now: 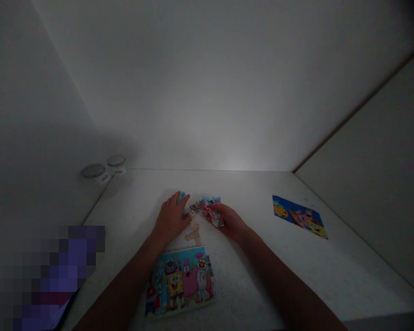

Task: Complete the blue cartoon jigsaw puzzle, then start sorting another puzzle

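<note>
Near the middle of the white table, my left hand [172, 214] rests with its fingers apart beside small colourful puzzle pieces [195, 208]; a blue bit shows between its thumb and fingers. To its right, my right hand [227, 220] has its fingers closed on a pink and teal cluster of puzzle pieces [214, 215]. A few tan, face-down pieces [193, 234] lie between and below the hands. Nearer to me is a flat picture box [182, 282] showing cartoon characters, partly covered by my left forearm.
A blue cartoon picture sheet [300, 216] lies on the table [255, 188] at the right. Two lidded clear jars [94, 171] stand at the back left. Walls rise behind and at both sides. A pixelated purple area [62, 271] fills the lower left.
</note>
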The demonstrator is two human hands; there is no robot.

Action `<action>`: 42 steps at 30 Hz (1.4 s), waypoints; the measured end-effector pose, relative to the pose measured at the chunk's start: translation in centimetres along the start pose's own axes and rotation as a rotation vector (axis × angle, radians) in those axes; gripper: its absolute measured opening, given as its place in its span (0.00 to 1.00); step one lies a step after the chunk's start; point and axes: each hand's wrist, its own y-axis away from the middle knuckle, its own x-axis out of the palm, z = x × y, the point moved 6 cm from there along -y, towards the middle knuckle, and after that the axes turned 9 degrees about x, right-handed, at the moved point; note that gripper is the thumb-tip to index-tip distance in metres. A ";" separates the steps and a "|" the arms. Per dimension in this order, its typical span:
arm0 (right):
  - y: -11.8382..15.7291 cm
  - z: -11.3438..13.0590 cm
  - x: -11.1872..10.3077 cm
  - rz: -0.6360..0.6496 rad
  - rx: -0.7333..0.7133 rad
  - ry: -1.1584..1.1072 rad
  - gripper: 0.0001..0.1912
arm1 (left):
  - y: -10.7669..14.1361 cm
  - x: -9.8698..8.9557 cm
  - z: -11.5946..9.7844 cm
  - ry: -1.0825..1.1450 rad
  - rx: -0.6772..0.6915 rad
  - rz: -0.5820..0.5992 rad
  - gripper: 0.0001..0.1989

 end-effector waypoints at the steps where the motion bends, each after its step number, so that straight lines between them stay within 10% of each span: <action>1: -0.1 -0.1 0.0 -0.014 -0.006 0.009 0.05 | 0.0 -0.1 0.0 0.003 0.009 0.003 0.29; 15: 0.3 1.1 -0.2 -0.195 -0.254 0.441 0.16 | -0.2 -0.7 0.8 -0.070 -0.022 0.006 0.17; 25: 2.1 2.1 2.4 -0.260 -0.653 1.333 0.17 | -0.6 0.4 -0.1 -0.016 0.061 -0.024 0.23; 31: 1.6 2.0 2.3 -0.267 -0.692 1.426 0.06 | -0.7 0.5 -0.6 0.026 0.127 0.015 0.19; 42: 1.0 1.9 1.7 -0.249 -0.681 1.474 0.13 | -0.8 0.1 -0.2 -0.012 -0.040 0.021 0.15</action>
